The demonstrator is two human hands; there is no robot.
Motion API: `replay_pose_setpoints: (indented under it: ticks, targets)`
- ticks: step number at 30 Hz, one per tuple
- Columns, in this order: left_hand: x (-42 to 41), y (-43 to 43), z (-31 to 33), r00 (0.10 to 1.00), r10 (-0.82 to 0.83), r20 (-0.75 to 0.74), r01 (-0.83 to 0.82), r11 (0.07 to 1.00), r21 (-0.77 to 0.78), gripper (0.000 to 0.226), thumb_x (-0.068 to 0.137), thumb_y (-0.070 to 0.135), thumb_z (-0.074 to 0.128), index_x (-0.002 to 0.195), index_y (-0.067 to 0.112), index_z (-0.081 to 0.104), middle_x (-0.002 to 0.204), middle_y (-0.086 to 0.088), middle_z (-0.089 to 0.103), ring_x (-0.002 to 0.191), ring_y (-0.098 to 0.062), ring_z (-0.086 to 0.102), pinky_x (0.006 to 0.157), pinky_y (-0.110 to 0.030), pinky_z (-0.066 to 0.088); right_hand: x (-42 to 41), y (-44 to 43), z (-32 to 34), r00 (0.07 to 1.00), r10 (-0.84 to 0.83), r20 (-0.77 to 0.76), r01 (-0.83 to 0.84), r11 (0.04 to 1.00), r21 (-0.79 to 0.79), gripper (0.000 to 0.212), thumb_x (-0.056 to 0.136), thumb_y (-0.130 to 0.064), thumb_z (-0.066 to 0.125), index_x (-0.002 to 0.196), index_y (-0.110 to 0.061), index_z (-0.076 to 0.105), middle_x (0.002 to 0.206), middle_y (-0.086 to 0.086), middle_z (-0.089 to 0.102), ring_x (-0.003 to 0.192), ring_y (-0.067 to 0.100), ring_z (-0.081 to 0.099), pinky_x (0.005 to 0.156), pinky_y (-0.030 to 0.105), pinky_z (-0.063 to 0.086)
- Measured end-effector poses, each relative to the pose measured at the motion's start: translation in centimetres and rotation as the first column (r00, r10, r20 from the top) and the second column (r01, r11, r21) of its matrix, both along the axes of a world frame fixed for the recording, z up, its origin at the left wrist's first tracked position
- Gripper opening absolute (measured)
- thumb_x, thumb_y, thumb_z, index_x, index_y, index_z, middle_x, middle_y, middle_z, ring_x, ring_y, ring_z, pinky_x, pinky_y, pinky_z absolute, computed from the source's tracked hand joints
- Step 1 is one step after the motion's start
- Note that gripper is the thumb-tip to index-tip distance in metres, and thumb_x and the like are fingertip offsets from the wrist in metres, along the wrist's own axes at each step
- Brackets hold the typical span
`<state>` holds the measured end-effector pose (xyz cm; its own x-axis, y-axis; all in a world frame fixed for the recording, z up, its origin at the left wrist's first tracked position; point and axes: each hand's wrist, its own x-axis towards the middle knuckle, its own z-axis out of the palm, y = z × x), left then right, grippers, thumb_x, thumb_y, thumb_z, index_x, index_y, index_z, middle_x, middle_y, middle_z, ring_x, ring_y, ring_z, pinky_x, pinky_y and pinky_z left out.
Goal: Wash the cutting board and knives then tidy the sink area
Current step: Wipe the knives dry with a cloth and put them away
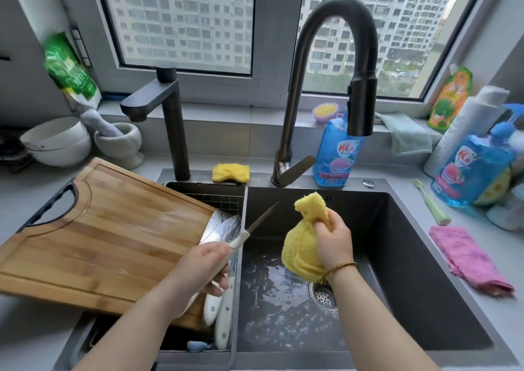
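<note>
A dark double sink (411, 257), set in a grey table (28, 328) below a window, is seen from above. The left hand (204, 260) is closed around the white handle of a small knife (256, 223). Its dark blade is pointed toward one o'clock, over the divider between the two basins. The right hand (334, 237), with a thin bracelet at the wrist, is clenched around a bunched yellow cloth (300, 254). The cloth is held above the wet floor of the right basin, near the blade tip but apart from it. A round drain strainer (323, 297) is seen just below that wrist.

A wooden cutting board (107, 234) is laid tilted across the left basin at nine o'clock, with its handle cut-out toward ten o'clock. Under its right edge, more white-handled knives (224, 314) are stood in the left basin. The shiny metal above them is possibly their blades, though this cannot be told for sure.

A tall curved faucet (334, 58) is placed at twelve o'clock. A yellow sponge (231, 173) is set at the nine o'clock side of its base and a blue bottle (334, 155) at the three o'clock side. A pink cloth (467, 260) is laid on the table at three o'clock, and a green toothbrush (431, 203) is laid near it at two o'clock.
</note>
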<state>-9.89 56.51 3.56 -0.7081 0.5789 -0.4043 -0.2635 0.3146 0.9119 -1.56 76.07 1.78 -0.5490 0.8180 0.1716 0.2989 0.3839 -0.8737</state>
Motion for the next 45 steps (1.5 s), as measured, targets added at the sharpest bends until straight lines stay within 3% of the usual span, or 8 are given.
replay_pose_setpoints:
  ticks: [5,10,14,17,23,30,36,45]
  targets:
    - [0.3,-0.1,-0.3,0.960,0.047,-0.277,-0.077,0.992,-0.100,0.015,0.086,0.012,0.061,0.096,0.020,0.053,0.086,-0.002,0.058,0.056,-0.011,0.056,0.042,-0.015,0.044,1.1,-1.1,0.6,0.995,-0.022,-0.094,0.016,0.998,-0.064,0.027,0.093,-0.009,0.045,0.118,-0.012,0.054,0.115,0.004,0.047,0.098,0.013,0.045,0.087,0.029,0.037]
    - [1.0,0.6,-0.4,0.854,-0.022,-0.520,-0.068,0.986,-0.153,0.012,0.083,0.017,0.066,0.084,0.024,0.056,0.079,0.011,0.055,0.072,-0.006,0.051,0.057,-0.015,0.036,0.7,-5.1,1.0,0.985,0.150,-0.092,-0.117,0.950,0.291,0.032,0.088,0.002,0.049,0.118,-0.005,0.058,0.114,0.004,0.040,0.092,0.002,0.043,0.078,-0.006,0.032]
    - [1.2,0.7,-0.6,0.830,-0.027,-0.557,-0.036,0.994,-0.101,0.011,0.083,0.014,0.066,0.092,0.019,0.065,0.080,0.010,0.052,0.075,-0.003,0.047,0.062,-0.010,0.033,-0.2,-7.1,-0.2,0.958,0.260,0.119,-0.283,0.810,0.513,0.039,0.065,0.002,0.056,0.100,-0.010,0.067,0.103,0.020,0.060,0.077,0.027,0.064,0.057,0.018,0.053]
    - [1.2,0.1,-0.8,0.839,-0.023,-0.544,-0.024,0.997,-0.079,0.022,0.082,0.013,0.066,0.104,0.011,0.068,0.084,0.008,0.055,0.080,-0.006,0.050,0.066,-0.012,0.036,-0.3,-6.4,-0.3,0.961,0.242,0.134,-0.275,0.796,0.539,0.041,0.062,0.004,0.059,0.100,-0.009,0.068,0.098,0.022,0.062,0.074,0.032,0.066,0.055,0.027,0.054]
    - [1.5,-0.8,-0.5,0.854,-0.048,-0.517,-0.003,0.995,-0.098,0.003,0.084,0.018,0.064,0.086,0.018,0.066,0.074,0.011,0.056,0.070,-0.002,0.049,0.058,-0.015,0.034,-0.8,-2.5,2.1,0.979,0.068,0.191,-0.142,0.904,0.404,0.040,0.095,-0.008,0.040,0.134,-0.012,0.044,0.132,0.014,0.038,0.115,0.026,0.046,0.097,0.026,0.038]
    - [0.9,-0.6,0.0,0.988,0.086,-0.125,-0.091,0.995,-0.031,0.028,0.098,0.013,0.034,0.081,0.013,0.057,0.061,-0.001,0.034,0.051,-0.012,0.031,0.043,-0.017,0.025,0.0,-4.6,2.0,0.996,0.091,-0.017,-0.075,0.899,0.431,0.036,0.089,0.003,0.048,0.123,-0.005,0.054,0.126,0.019,0.042,0.101,0.014,0.043,0.082,0.005,0.030]
    - [1.2,-0.4,0.1,0.997,0.062,-0.042,-0.060,0.997,0.058,0.032,0.096,0.007,0.034,0.072,0.011,0.055,0.054,-0.001,0.033,0.042,-0.009,0.032,0.036,-0.014,0.020,-1.1,-9.3,-1.0,0.928,0.366,0.075,-0.344,0.758,0.554,0.053,0.062,0.005,0.056,0.108,-0.021,0.049,0.100,0.020,0.062,0.078,0.030,0.066,0.061,0.025,0.055]
    - [1.6,-0.9,0.0,0.999,0.013,0.031,-0.016,0.995,0.097,0.029,0.098,0.007,0.033,0.090,0.011,0.060,0.058,-0.002,0.034,0.031,-0.002,0.031,0.030,-0.010,0.022,-0.9,-4.1,-0.7,0.976,0.184,0.115,-0.216,0.887,0.409,0.039,0.093,0.000,0.041,0.130,-0.007,0.049,0.129,0.016,0.043,0.117,0.026,0.045,0.093,0.016,0.029]
